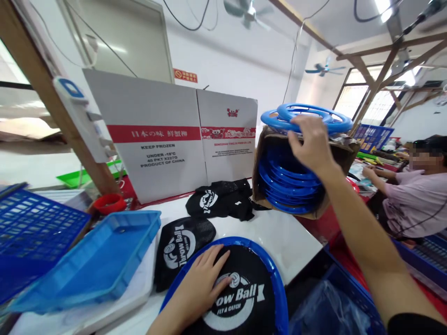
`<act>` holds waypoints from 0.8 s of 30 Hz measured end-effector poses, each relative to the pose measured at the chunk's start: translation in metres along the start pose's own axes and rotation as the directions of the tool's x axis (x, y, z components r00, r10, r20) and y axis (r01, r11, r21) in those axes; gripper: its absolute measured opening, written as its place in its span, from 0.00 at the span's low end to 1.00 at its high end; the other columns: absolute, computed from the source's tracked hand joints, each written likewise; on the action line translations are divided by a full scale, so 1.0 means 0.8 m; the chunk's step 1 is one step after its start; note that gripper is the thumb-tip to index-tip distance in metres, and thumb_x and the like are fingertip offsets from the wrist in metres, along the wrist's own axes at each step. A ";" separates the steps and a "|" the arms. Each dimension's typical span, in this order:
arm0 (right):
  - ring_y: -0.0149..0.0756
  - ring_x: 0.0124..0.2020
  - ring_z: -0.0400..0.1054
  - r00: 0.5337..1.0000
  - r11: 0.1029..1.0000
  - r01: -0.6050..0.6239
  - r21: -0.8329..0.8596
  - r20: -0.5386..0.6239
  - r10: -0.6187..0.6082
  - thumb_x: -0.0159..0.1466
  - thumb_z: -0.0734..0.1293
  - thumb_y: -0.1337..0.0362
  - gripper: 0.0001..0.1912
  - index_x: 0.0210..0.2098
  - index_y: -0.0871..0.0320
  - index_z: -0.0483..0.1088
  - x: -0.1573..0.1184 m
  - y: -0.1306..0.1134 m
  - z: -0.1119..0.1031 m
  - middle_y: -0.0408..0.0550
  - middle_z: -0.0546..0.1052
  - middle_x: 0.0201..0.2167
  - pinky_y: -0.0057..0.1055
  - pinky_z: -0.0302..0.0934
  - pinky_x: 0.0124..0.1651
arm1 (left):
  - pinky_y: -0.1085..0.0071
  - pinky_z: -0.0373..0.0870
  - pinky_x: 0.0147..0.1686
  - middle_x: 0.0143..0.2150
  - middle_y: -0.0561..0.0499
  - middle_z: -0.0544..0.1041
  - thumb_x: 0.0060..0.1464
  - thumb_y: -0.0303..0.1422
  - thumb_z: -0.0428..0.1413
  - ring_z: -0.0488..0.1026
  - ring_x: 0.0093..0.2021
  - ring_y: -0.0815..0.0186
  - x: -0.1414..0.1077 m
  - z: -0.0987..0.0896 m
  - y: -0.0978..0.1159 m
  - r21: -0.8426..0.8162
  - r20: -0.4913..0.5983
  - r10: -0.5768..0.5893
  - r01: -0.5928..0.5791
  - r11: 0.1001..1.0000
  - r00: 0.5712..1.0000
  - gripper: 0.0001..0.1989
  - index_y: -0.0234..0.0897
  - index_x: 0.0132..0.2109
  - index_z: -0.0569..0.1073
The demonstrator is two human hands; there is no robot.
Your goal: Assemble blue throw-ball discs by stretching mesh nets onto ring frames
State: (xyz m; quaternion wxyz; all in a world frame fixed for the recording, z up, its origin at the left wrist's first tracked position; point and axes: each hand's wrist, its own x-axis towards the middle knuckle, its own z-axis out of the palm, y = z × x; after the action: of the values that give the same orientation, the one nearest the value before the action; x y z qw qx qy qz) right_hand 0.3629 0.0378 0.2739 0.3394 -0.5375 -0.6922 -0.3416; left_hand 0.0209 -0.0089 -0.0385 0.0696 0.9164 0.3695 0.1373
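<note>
My left hand (206, 284) lies with fingers spread on a round black fabric disc (240, 298) printed "Throw Ball", which a blue plastic ring (275, 279) surrounds. My right hand (312, 139) is raised at the blue rings (335, 121) on top of a cardboard box (344, 156); its fingers are bent over the near edge of a ring, and its exact hold is partly hidden. Inside the box, which opens toward me, more blue rings (289, 186) are stacked. Black printed fabric pieces (185, 246) lie left of the disc and behind it.
A light blue tray (101, 260) and a dark blue basket (35, 237) stand at the left. White cartons (157, 139) rise behind the table (282, 237). A seated person (415, 195) works at the right. Clear plastic (328, 311) lies in a bin at the lower right.
</note>
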 end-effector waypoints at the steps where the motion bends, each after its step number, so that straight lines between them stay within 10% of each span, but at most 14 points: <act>1: 0.63 0.67 0.64 0.999 0.994 -0.043 -0.096 0.012 0.045 0.73 0.61 0.57 0.23 0.61 0.64 0.71 0.024 0.024 -0.010 0.66 0.75 0.62 0.64 0.54 0.72 | 0.42 0.69 0.68 0.74 0.37 0.69 0.69 0.47 0.55 0.67 0.72 0.41 0.001 -0.002 0.002 -0.013 0.012 -0.008 0.008 1.000 1.000 0.29 0.42 0.72 0.71; 6: 0.66 0.63 0.67 0.970 0.981 -0.007 -0.194 0.238 0.054 0.72 0.64 0.52 0.30 0.68 0.62 0.65 0.070 0.117 -0.011 0.67 0.76 0.60 0.68 0.58 0.66 | 0.43 0.63 0.72 0.75 0.38 0.66 0.70 0.47 0.55 0.63 0.75 0.44 0.003 -0.010 0.009 -0.045 0.065 -0.046 0.049 0.998 0.997 0.29 0.41 0.72 0.70; 11: 0.63 0.63 0.69 0.952 0.987 0.047 -0.154 0.305 0.002 0.70 0.64 0.52 0.26 0.64 0.54 0.71 0.063 0.137 -0.002 0.62 0.77 0.61 0.66 0.60 0.64 | 0.42 0.61 0.72 0.75 0.37 0.66 0.69 0.46 0.55 0.62 0.76 0.43 0.005 -0.009 0.011 -0.060 0.072 -0.059 0.064 0.996 0.996 0.29 0.41 0.72 0.70; 19: 0.58 0.61 0.73 0.956 0.992 -0.041 -0.121 0.283 0.074 0.69 0.67 0.62 0.20 0.59 0.55 0.77 0.087 0.121 -0.007 0.57 0.81 0.57 0.62 0.60 0.67 | 0.46 0.65 0.70 0.74 0.38 0.68 0.69 0.46 0.55 0.67 0.73 0.45 0.004 -0.005 0.007 -0.108 0.023 -0.039 0.041 0.993 0.999 0.29 0.41 0.71 0.71; 24: 0.54 0.59 0.74 0.982 0.988 0.153 0.005 0.113 -0.153 0.74 0.65 0.61 0.20 0.62 0.58 0.77 0.043 0.032 -0.049 0.61 0.81 0.56 0.55 0.64 0.67 | 0.45 0.65 0.70 0.74 0.37 0.68 0.69 0.46 0.55 0.67 0.72 0.44 0.004 -0.009 0.011 -0.097 0.031 -0.036 0.039 0.995 0.999 0.29 0.39 0.71 0.70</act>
State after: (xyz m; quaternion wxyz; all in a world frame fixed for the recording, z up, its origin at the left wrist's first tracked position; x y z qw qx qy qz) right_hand 0.3856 0.0270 0.3264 0.2716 -0.5018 -0.7489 -0.3369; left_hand 0.0271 -0.0128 -0.0288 0.1221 0.9067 0.3784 0.1404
